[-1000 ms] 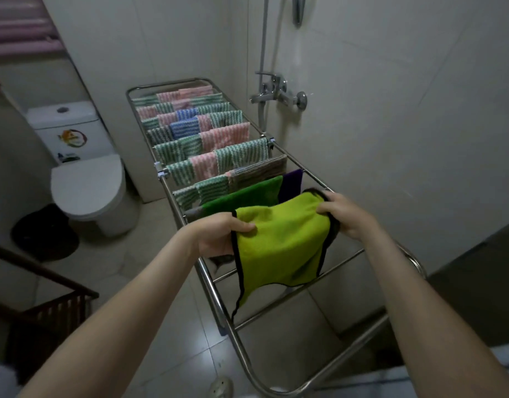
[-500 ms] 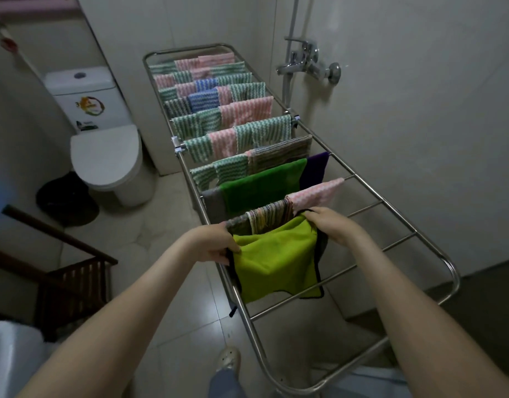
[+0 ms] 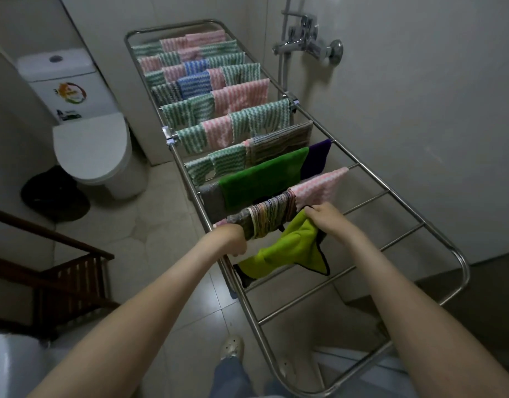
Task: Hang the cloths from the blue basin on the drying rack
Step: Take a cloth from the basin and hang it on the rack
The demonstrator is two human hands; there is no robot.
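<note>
The lime-green cloth [image 3: 287, 248], edged in black, hangs crumpled in the gap between two rungs of the drying rack [image 3: 464, 268], just on your side of the rung that carries a multicoloured striped cloth [image 3: 267, 216]. Its upper right corner is bunched in your right hand [image 3: 325, 222]: the fingers [image 3: 312, 218] are closed narrowly and pinch the fabric at the top, so the cloth falls away below and to the left of them. Its lower black-edged corner reaches the next rung nearer you.

Your left hand [image 3: 233, 239] sits at the rack's left side rail, touching the left end of the striped cloth, with the green cloth's slack left part just below it. Its fingers are curled under; you cannot tell whether they hold the green cloth, the rail or the striped cloth.

On the same rung as the striped cloth hangs a pink cloth [image 3: 319, 188]. One rung farther hang a grey cloth [image 3: 211, 199], a dark green cloth [image 3: 262, 182] and a purple cloth [image 3: 316, 159]. The far rungs are filled with striped green, pink and blue cloths.

Left of the rack stands a toilet [image 3: 89, 145]; a shower mixer [image 3: 305, 44] is fixed to the wall on the right. One shoe [image 3: 231, 347] shows on the tiled floor.
</note>
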